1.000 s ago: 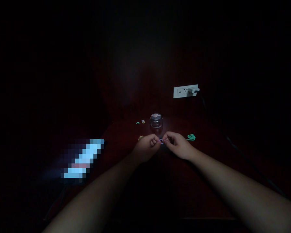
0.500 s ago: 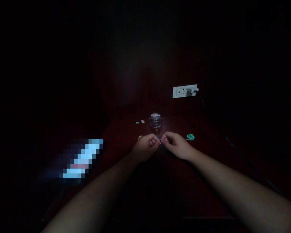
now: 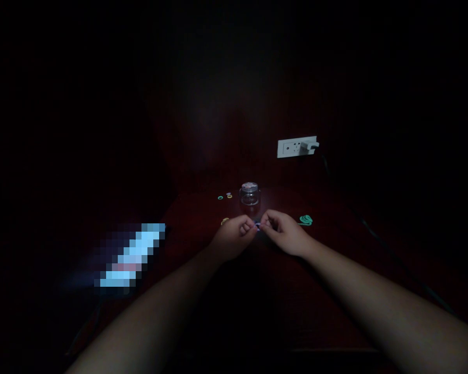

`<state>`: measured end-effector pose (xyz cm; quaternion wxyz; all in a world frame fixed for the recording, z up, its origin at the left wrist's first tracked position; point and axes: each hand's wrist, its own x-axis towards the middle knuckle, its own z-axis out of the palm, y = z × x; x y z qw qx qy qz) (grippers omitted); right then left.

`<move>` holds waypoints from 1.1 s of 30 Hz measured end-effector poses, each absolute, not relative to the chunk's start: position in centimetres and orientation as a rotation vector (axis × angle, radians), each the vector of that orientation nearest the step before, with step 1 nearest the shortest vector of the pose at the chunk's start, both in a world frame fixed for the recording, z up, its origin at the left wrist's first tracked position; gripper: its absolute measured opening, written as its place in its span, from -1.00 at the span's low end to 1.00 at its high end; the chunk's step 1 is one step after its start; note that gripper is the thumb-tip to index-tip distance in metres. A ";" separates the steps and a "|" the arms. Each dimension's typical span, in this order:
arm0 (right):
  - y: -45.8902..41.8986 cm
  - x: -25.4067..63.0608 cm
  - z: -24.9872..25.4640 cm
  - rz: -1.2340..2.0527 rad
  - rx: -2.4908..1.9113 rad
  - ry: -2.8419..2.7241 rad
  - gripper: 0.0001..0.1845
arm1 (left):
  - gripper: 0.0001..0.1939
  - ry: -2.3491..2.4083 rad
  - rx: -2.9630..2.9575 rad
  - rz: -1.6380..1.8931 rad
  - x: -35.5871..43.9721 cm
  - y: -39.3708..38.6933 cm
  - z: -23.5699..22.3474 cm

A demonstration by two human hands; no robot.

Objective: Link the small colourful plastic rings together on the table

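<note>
The scene is very dark. My left hand (image 3: 234, 236) and my right hand (image 3: 284, 232) meet over a dark red table (image 3: 203, 218), fingers curled. Between their pinched fingertips is a tiny bluish-purple band (image 3: 258, 225), held from both sides. Just behind the hands stands a small clear glass jar (image 3: 250, 195). A yellow band (image 3: 225, 221) lies left of my left hand. A green band bundle (image 3: 306, 220) lies right of my right hand.
Two small loose bands (image 3: 225, 196) lie left of the jar. A white wall socket (image 3: 292, 148) with a plug in it sits behind; a dark cable runs down the right. A lit, blurred screen (image 3: 130, 257) lies at the left.
Hardly anything differs. Both hands stay pinched on the small band and have shifted very slightly up in the picture with the view.
</note>
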<state>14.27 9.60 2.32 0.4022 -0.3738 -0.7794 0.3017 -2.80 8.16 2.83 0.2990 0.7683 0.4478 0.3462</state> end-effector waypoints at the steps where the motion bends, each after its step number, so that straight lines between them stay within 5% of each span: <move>1: 9.6 14.3 2.3 0.762 -0.947 -1.969 -0.86 | -0.78 1.183 2.042 0.916 -2.8 8.2 2.8; 33: 9.3 14.1 2.4 0.878 -0.905 -1.970 -0.89 | -0.77 1.243 2.130 0.925 -3.1 8.4 2.8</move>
